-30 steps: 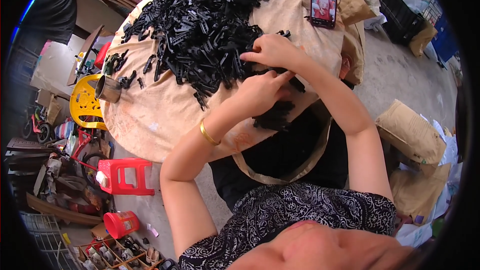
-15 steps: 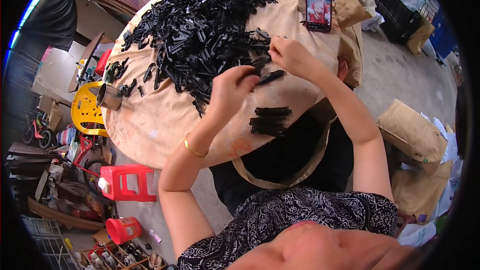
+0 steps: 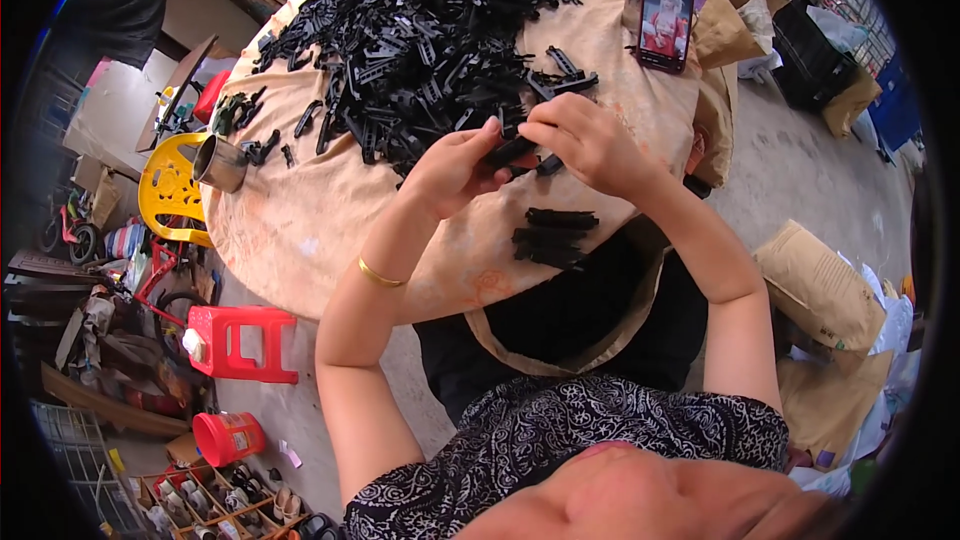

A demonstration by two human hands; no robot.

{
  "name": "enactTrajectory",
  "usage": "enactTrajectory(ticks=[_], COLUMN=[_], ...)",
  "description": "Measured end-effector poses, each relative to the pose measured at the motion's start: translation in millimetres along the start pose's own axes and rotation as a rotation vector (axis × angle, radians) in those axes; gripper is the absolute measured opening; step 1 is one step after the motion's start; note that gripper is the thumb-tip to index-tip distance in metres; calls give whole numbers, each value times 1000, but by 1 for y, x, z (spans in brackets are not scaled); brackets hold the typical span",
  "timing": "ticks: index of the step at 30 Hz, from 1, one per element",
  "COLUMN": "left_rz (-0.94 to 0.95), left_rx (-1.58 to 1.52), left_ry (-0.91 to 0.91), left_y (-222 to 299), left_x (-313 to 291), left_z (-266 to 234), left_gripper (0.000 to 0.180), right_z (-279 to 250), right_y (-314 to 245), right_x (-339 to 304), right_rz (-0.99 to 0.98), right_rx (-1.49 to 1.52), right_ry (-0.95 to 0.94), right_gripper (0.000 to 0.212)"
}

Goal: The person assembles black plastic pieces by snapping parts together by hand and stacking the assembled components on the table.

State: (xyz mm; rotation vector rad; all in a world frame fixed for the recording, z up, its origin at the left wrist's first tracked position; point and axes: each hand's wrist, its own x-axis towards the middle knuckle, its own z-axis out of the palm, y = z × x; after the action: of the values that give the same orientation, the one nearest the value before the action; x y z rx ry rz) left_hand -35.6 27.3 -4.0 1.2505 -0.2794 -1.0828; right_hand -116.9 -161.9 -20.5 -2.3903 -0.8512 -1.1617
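Both hands are up over the round table (image 3: 300,240), which is covered in tan paper or cloth. Left hand (image 3: 455,175) and right hand (image 3: 585,140) meet at a small black plastic piece (image 3: 512,152). Left fingers are curled, thumb and fingertips pinching the piece's left end. Right hand is closed over the right end, fingers bent down onto it. The piece sits between the two hands, held just above the tabletop, not resting on it. Gold bangle (image 3: 380,273) on the left wrist.

The big heap of black plastic parts (image 3: 420,30) starts right behind the hands and spreads out toward 11 and 12 o'clock. The hands are at the heap's near edge.

A small neat stack of the same black parts (image 3: 552,237) lies at 5 o'clock from the hands, near the table edge, apart from the heap.

A phone (image 3: 665,17), screen lit, stands propped at 1 o'clock from the hands, at the far right side of the table.

A metal cup (image 3: 220,163) lies tipped on its side at 9 o'clock, at the left table edge, with a few loose black bits just beside it.

An open brown paper sack (image 3: 560,325) sits under the near table edge, directly below the stack; the inside is dark, contents can't be made out.

On the floor: yellow chair (image 3: 170,185) at 9 o'clock past the table, red stool (image 3: 240,340) at 8 o'clock, red bucket (image 3: 225,437) further down at 7 o'clock. Brown paper bags (image 3: 820,285) on the floor at 4 o'clock.
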Motion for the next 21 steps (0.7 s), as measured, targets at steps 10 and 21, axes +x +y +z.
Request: enactTrajectory(ticks=[10,21], left_rz=[252,876], left_rx=[453,1160], left_ry=[56,276], left_y=[-8,-14], left_x=[1,-8], left_z=[5,25], left_gripper=[22,25], right_z=[0,-12], right_y=[4,-2], right_x=[-3,-7], right_rz=[10,466], right_rx=[300,414], right_ry=[1,-161], right_gripper=[24,33])
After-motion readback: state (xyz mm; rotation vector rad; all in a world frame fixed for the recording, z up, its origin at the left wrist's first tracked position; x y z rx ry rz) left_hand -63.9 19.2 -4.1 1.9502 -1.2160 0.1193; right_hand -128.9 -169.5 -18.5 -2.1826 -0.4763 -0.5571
